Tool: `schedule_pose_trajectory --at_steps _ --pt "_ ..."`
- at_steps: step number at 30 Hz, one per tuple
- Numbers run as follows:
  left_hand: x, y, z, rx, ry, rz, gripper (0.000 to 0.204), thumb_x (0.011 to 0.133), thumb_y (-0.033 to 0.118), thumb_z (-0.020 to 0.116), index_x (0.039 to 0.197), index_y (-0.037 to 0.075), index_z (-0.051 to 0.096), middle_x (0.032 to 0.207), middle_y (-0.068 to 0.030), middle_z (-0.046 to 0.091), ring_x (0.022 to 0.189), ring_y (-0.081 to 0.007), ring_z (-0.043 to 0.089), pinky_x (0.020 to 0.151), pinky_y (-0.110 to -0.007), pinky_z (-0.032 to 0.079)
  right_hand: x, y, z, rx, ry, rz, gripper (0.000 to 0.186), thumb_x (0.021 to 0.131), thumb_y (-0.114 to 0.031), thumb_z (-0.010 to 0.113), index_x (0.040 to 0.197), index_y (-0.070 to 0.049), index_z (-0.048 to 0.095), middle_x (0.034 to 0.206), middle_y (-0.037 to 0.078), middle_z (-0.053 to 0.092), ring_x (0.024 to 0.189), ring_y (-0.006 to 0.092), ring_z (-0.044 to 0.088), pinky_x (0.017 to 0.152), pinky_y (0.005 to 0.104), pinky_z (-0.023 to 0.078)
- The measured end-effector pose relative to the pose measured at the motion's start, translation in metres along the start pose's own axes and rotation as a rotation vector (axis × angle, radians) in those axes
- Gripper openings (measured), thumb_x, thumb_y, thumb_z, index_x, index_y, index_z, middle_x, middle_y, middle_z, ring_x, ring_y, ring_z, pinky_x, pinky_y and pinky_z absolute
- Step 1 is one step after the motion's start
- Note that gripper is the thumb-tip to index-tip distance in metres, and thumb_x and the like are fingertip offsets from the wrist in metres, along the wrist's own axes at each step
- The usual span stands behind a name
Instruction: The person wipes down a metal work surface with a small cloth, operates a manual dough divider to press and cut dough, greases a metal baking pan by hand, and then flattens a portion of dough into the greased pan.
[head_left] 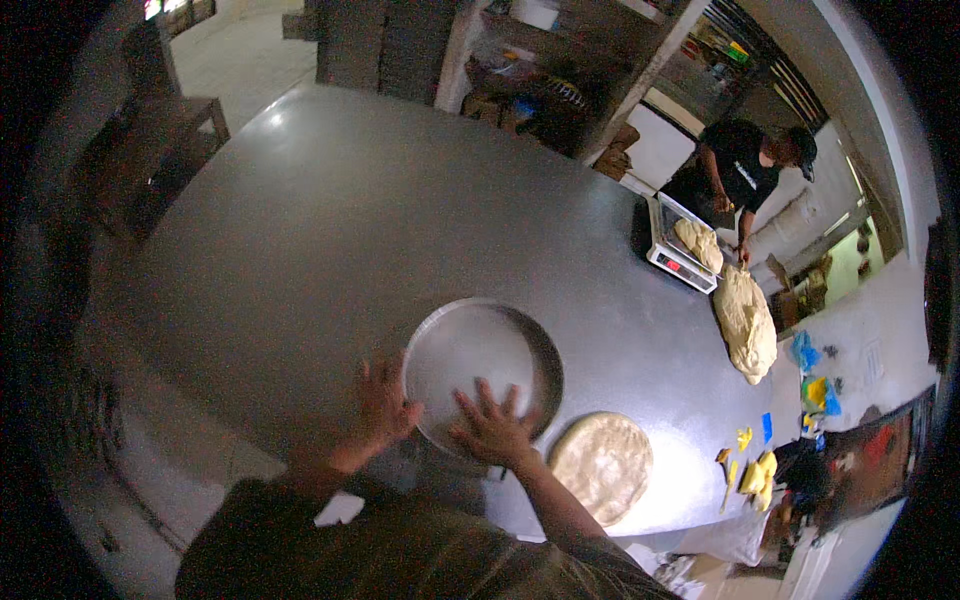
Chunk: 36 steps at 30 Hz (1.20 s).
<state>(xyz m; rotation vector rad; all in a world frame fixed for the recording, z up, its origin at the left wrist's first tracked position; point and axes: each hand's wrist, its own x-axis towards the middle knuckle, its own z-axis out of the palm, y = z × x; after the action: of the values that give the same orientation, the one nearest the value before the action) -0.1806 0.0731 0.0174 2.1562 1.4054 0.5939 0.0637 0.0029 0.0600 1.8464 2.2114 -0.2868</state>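
A round, shallow metal pan (470,345) lies on the steel-topped table in front of me, with no dough visible in it. My left hand (385,408) is at the pan's left rim, fingers spread and thumb toward the edge. Over the near right part of the pan is my right hand (495,425), its fingers spread and palm down, seemingly touching the bottom. Neither hand grips anything. To the right of the pan is a flat, round piece of dough (602,468), close to my right forearm.
A white digital scale (684,245) with a lump of dough (699,243) stands at the far right of the table (330,230). Beside it lies a large dough mass (746,325), touched by a co-worker (745,170). Yellow items (760,480) sit near the right edge.
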Motion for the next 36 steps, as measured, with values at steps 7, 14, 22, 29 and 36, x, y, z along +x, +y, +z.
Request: schedule_pose_trajectory --at_steps 7,14,22,29,36 --pt "0.030 0.019 -0.001 -0.062 -0.091 0.211 0.091 0.085 0.037 0.061 0.159 -0.006 0.029 0.148 -0.0357 0.047 0.142 -0.0588 0.039 0.124 -0.073 0.010 0.110 0.016 0.005 0.119 0.261 0.324 0.096 0.101 -0.064 0.047 0.160 0.009 0.027 0.172 0.028 0.018 0.161 0.0455 0.012 0.118 0.0785 0.013" --pt "0.030 -0.007 0.031 -0.110 0.007 0.251 0.076 0.084 0.027 0.055 0.151 -0.007 0.041 0.139 -0.0346 0.055 0.133 -0.0579 0.046 0.122 -0.073 0.013 -0.014 -0.003 0.061 -0.067 -0.077 -0.496 0.062 0.110 -0.050 0.038 0.165 -0.022 0.034 0.176 0.012 0.017 0.158 0.0511 0.014 0.122 0.0724 0.017" --pt "0.045 -0.028 0.055 -0.181 0.008 0.271 0.073 0.092 0.030 0.058 0.152 -0.008 0.042 0.148 -0.0367 0.050 0.142 -0.0543 0.043 0.125 -0.066 0.017 -0.097 0.164 0.026 0.649 0.149 0.536 0.048 0.102 -0.053 0.058 0.133 -0.019 0.071 0.118 0.021 0.075 0.104 0.0384 0.073 0.095 0.0474 0.054" --pt "0.051 0.207 0.019 -0.442 0.000 0.551 0.063 0.095 0.026 0.070 0.148 -0.004 0.052 0.152 -0.0244 0.054 0.144 -0.0425 0.048 0.123 -0.051 0.033 -0.291 0.327 0.106 1.119 0.649 1.416 0.075 0.096 -0.064 0.063 0.108 0.009 0.077 0.101 0.021 0.078 0.096 0.0291 0.073 0.089 0.0410 0.056" --pt "0.063 0.334 0.227 0.098 -0.353 0.352 0.089 0.091 0.049 0.074 0.150 -0.010 0.044 0.165 -0.0334 0.028 0.153 -0.0494 0.029 0.125 -0.050 0.030 -0.217 0.280 0.073 1.081 0.418 0.968 0.060 0.082 -0.064 0.076 0.114 -0.014 0.083 0.105 0.013 0.080 0.097 0.0292 0.074 0.091 0.0425 0.056"
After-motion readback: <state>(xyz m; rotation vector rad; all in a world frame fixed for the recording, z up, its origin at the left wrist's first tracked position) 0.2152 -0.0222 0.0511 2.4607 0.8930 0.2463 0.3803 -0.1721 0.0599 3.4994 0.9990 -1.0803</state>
